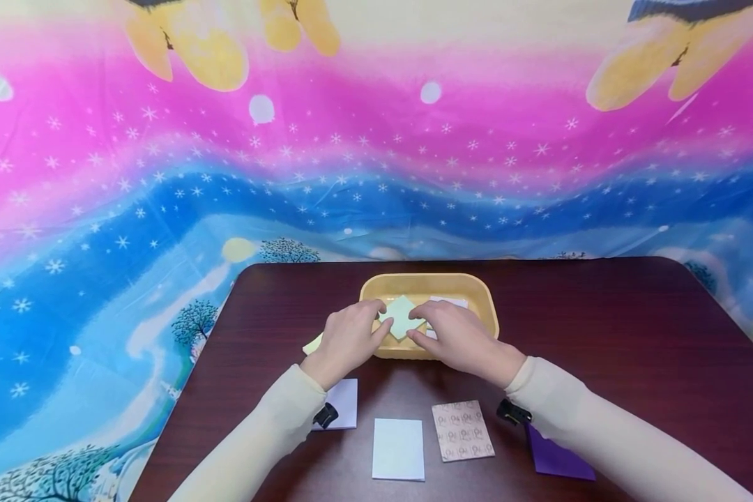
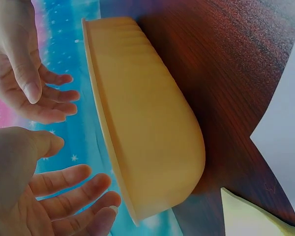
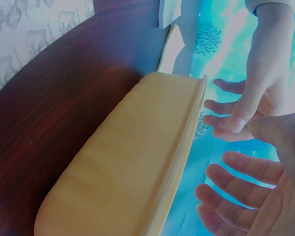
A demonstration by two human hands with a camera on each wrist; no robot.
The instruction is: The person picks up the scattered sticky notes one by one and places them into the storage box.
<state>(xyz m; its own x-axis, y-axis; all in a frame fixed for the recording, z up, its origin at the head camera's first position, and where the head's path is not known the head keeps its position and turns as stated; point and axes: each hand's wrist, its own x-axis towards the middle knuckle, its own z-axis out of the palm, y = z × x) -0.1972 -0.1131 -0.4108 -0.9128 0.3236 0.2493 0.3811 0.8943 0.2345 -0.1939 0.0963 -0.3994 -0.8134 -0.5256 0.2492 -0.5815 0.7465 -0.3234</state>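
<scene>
A yellow plastic box point(image 1: 491, 310) stands toward the back of the table. Inside it lies a pale green paper square point(image 1: 404, 317), turned cornerwise, with a white piece point(image 1: 450, 302) partly visible to its right. Over the box's left side hovers my left hand point(image 1: 349, 338), its fingers loosely bent near the green square. My right hand point(image 1: 461, 338) mirrors it on the other side. Both wrist views show nothing between the relaxed fingers of the left hand point(image 2: 69, 201) or the right hand point(image 3: 250, 196), above the box's rim.
Nearer me lie a lavender square point(image 1: 346, 404), a pale white-blue square point(image 1: 398, 450), a pinkish patterned square point(image 1: 463, 431) and a purple square point(image 1: 560, 457). A pale yellow sheet point(image 1: 314, 344) pokes out left of the box. Behind the table hangs a printed cloth point(image 1: 376, 153).
</scene>
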